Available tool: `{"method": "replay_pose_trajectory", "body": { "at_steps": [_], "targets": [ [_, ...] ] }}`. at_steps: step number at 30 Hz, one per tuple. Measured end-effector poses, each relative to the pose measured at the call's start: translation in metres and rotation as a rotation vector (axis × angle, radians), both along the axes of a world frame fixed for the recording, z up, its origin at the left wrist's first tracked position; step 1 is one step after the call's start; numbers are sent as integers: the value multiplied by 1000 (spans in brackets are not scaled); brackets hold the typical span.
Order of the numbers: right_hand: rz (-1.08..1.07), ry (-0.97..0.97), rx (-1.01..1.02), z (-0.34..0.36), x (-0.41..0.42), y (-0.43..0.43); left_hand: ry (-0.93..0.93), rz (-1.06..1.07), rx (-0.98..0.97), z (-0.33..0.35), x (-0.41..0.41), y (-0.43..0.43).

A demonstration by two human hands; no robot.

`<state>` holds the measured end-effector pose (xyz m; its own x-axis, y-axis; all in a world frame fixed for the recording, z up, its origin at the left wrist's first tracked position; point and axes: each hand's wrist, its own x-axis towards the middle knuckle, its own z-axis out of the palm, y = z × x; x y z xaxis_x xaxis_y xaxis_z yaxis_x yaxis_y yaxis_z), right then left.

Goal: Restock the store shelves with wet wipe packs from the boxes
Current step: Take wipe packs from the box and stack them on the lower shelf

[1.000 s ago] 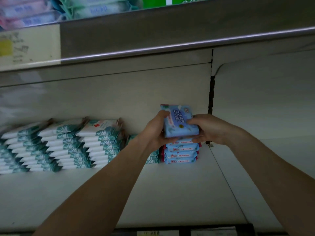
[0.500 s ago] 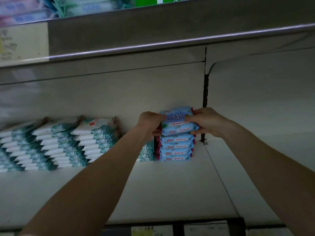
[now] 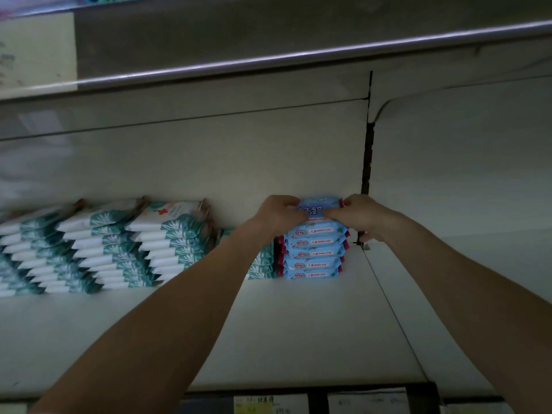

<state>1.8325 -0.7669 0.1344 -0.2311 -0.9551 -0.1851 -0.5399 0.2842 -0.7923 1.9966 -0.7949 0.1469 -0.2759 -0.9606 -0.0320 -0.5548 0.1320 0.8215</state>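
Observation:
A stack of blue wet wipe packs (image 3: 314,254) stands at the back of the white shelf (image 3: 298,330), near the dark upright slot. The top blue pack (image 3: 318,208) lies flat on that stack. My left hand (image 3: 277,213) grips its left end and my right hand (image 3: 360,216) grips its right end. Both forearms reach in from the bottom of the view. A short green-and-white stack (image 3: 263,262) sits just left of the blue stack, partly hidden behind my left arm.
Several slanted stacks of green-and-white wipe packs (image 3: 167,240) fill the shelf's left side. Bare shelf lies in front of the stacks and on the adjoining shelf (image 3: 466,264) to the right. An upper shelf edge with a metal rail (image 3: 298,55) hangs overhead. Price labels (image 3: 268,404) line the front edge.
Both hands have lowered the blue pack from a tilted hold above the stack down onto its top, pushing it towards the back wall.

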Motion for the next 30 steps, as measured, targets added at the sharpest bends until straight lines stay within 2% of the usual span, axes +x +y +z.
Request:
{"method": "replay_pose_trajectory", "body": {
  "at_steps": [4, 6, 8, 15, 19, 22, 24, 27, 30],
  "targets": [
    [-6, -250, 232, -9, 1, 10, -35, -75, 27, -1, -1, 3],
    [15, -414, 275, -9, 4, 16, -73, -139, 45, 1, -1, 4],
    [22, -486, 272, -12, 6, 16, -89, -158, 55, 1, 0, 5],
    [7, -431, 185, -16, 16, 6, -102, -131, 90, 1, 1, 0],
    [-13, -409, 172, -16, 17, 8, -166, -142, 6, 1, -1, 1],
    [-1, -291, 83, -11, 17, 10, -426, -197, -136, -4, 0, 1],
    [46, -52, -64, -10, 13, 8, -540, -196, -213, -7, 1, 0],
    [18, 336, -281, -7, 6, 7, -633, -135, -294, -6, 2, -3],
    [44, 450, -438, -6, 8, 10, -679, -119, -298, -4, 0, 1]
  ]
}}
